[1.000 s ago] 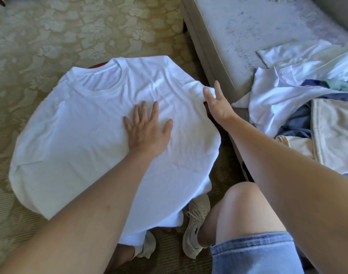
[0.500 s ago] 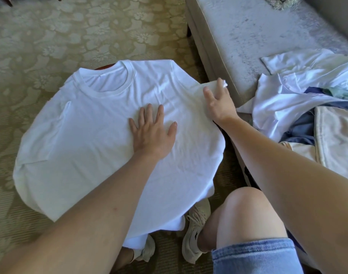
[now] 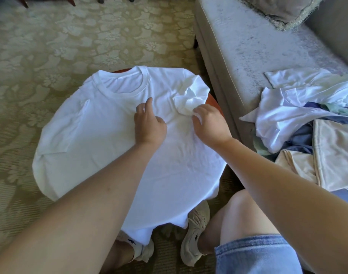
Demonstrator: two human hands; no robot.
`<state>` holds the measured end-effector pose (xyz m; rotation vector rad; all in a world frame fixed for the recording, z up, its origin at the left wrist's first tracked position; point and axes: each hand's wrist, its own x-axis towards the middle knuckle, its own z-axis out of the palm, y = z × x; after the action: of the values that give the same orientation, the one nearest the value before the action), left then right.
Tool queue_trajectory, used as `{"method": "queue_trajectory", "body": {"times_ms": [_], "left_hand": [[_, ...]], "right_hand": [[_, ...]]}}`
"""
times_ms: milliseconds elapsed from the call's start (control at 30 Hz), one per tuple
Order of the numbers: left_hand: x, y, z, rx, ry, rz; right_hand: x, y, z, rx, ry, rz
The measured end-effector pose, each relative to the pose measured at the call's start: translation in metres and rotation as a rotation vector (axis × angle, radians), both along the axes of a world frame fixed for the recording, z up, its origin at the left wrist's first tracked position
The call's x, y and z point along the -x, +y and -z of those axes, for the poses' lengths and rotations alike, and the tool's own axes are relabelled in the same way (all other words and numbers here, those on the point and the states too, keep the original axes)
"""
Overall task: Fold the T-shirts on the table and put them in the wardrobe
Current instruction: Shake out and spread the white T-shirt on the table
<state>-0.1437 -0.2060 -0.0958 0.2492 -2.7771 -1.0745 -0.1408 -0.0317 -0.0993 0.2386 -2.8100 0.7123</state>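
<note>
Ok, near end first: the hem of the white T-shirt [image 3: 102, 135] hangs off the table edge above the shoes [image 3: 196, 230]. The rest is spread face up over the round table [image 3: 214, 101], collar [image 3: 119, 89] at the far side.

Left hand [image 3: 149, 123] sits on the chest, fingers loosely bent, no cloth visibly gripped. Looks like it's acting as an anchor.

Right hand [image 3: 210, 123] has its fingertips curled, pinching the right sleeve [image 3: 191, 95]. The sleeve is pulled in over the chest but bunched, not flat.

Left sleeve [image 3: 76, 125] lies flat on the body on its side.

Step in hand, as I read it: fold the right sleeve in. To do it well:
- lay the sleeve out flat before letting go, since the bunch will set as a lump under later folds
- make the fold line run straight from shoulder to hem and mirror the left side
- press down with the left palm so the body doesn't drag across the table
- smooth outward from the centre after release

Risk: the shirt overhangs the table all round, so a hard tug could slide it off.

Further right, more T-shirts in a pile [image 3: 307, 119] on the sofa [image 3: 248, 46], not yet folded. No wardrobe in view.
</note>
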Motion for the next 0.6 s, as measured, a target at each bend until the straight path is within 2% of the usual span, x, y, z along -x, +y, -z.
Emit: {"method": "queue_trajectory", "body": {"times_ms": [133, 200, 267, 367, 467, 600], "left_hand": [[0.014, -0.029, -0.002, 0.372, -0.132, -0.023], [0.014, -0.048, 0.007, 0.47, -0.211, -0.045], [0.01, -0.061, 0.018, 0.502, -0.252, -0.047], [0.007, -0.065, 0.029, 0.509, -0.2, -0.029], [0.005, -0.065, 0.028, 0.513, -0.18, -0.026], [0.005, -0.066, 0.029, 0.503, -0.169, -0.03]], "right_hand": [[0.019, -0.002, -0.001, 0.123, -0.042, 0.251], [0.032, -0.003, -0.006, 0.084, -0.047, 0.284], [0.044, -0.009, -0.009, -0.033, -0.03, 0.207], [0.058, -0.029, -0.003, -0.241, -0.03, 0.07], [0.071, -0.044, 0.002, -0.333, -0.196, 0.137], [0.074, -0.051, -0.001, -0.342, -0.284, 0.309]]}}
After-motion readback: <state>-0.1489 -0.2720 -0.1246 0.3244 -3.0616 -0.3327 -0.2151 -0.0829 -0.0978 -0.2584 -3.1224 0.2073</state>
